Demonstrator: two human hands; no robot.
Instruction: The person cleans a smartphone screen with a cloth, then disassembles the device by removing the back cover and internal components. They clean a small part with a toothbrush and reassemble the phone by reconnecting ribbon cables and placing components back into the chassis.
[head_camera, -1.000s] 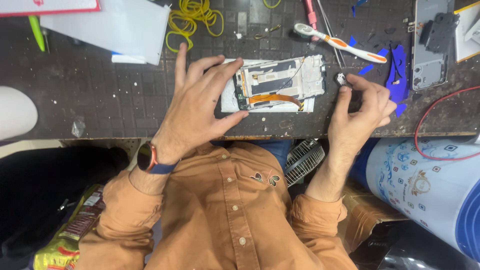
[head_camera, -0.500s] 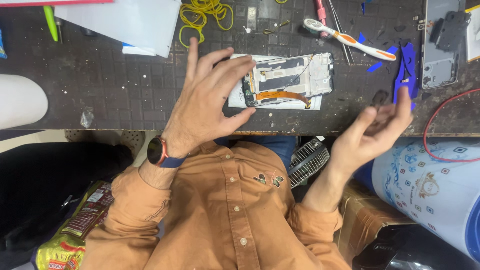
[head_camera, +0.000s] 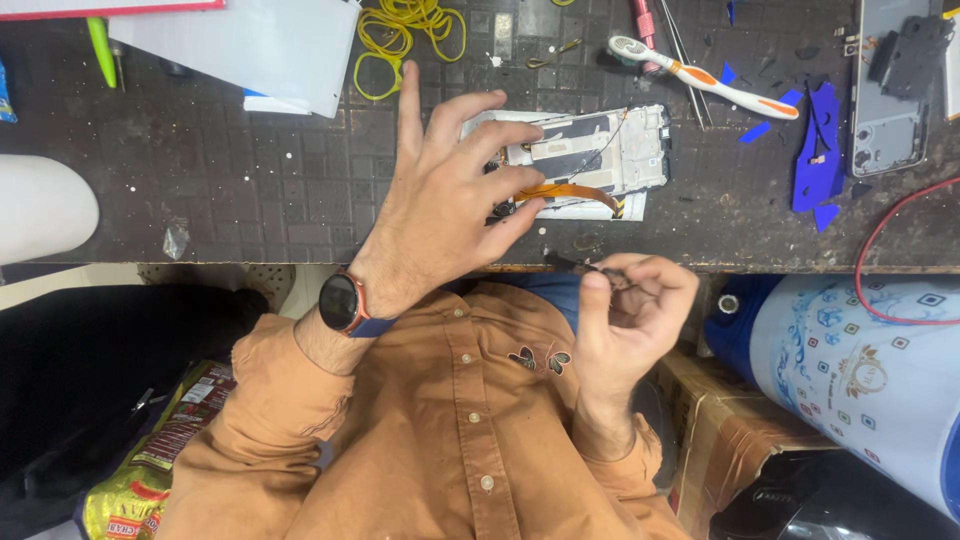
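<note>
An opened phone body (head_camera: 612, 150), white inside with an orange flex strip, lies on the dark gridded mat (head_camera: 250, 190) near the table's front edge. My left hand (head_camera: 450, 195), a watch on its wrist, is spread over the phone's left end with its fingertips touching it. My right hand (head_camera: 632, 312) is curled just below the table edge, in front of my orange shirt. Its fingers pinch a thin dark tool (head_camera: 575, 266) that points left. I cannot make out the tool's tip.
At the back of the mat lie a white and orange toothbrush (head_camera: 705, 78), yellow rubber bands (head_camera: 405, 35) and a white sheet (head_camera: 250, 40). Blue plastic picks (head_camera: 820, 140), another phone shell (head_camera: 885, 90) and a red wire (head_camera: 880, 250) lie at right. A patterned blue-white drum (head_camera: 860, 370) and a cardboard box (head_camera: 730, 430) stand below.
My right hand left the mat at the phone's right, opened in the air, then drew back below the table edge and closed on the thin tool. My left hand stayed over the phone.
</note>
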